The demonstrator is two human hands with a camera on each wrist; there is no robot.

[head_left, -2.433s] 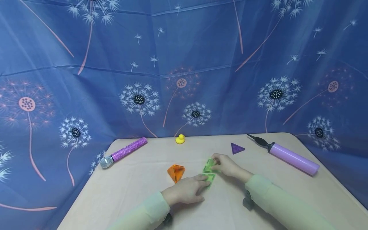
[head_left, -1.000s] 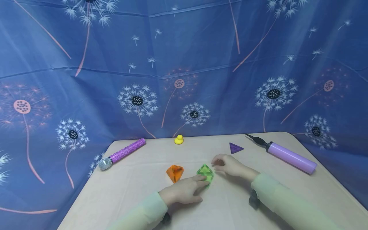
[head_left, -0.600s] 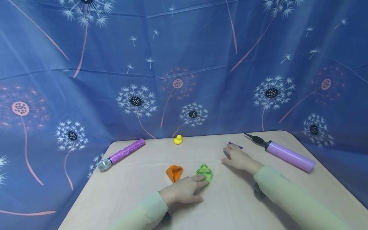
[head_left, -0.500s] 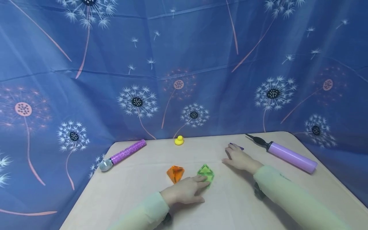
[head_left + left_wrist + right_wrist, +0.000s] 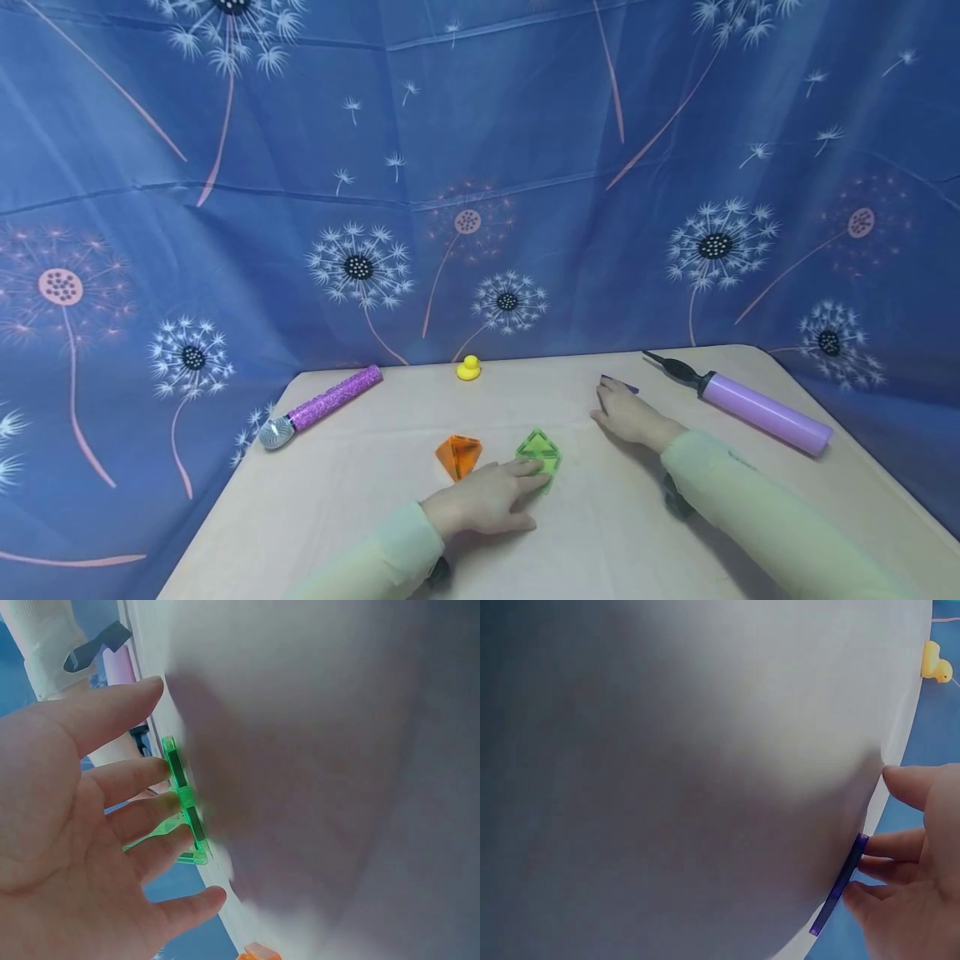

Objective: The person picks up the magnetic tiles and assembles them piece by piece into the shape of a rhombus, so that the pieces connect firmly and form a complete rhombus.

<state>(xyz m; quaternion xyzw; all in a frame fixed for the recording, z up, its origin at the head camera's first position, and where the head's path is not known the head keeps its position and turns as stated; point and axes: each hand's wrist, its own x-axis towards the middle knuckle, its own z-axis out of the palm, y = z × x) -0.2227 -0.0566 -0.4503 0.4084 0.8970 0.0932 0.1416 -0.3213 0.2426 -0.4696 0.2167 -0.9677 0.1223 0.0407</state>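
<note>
Two see-through green triangular tiles [image 5: 537, 440] lie edge to edge on the table, forming a diamond. My left hand [image 5: 489, 497] rests its spread, fairly straight fingers on the near part and covers some of it. In the left wrist view, fingertips touch the upright-looking green edge [image 5: 177, 769]. Beside that hand lies an orange faceted, kite-shaped piece [image 5: 458, 456]. Farther right, my right hand [image 5: 630, 414] touches a flat purple triangle tile [image 5: 626, 387], mostly hidden beneath the fingers. The right wrist view shows fingertips on the tile [image 5: 840, 885], with the thumb apart from it.
A glittery purple microphone [image 5: 322, 406] lies at the back left. A yellow rubber duck [image 5: 468, 368] stands near the back edge. At the right is a lilac hand pump [image 5: 763, 412] with a black nozzle. A blue dandelion-print cloth [image 5: 570, 250] hangs behind the table [image 5: 337, 508].
My right hand has let go of the green tiles and moved right and back onto the purple triangle. The far green tile has swung into line with the near one. My left hand stays put.
</note>
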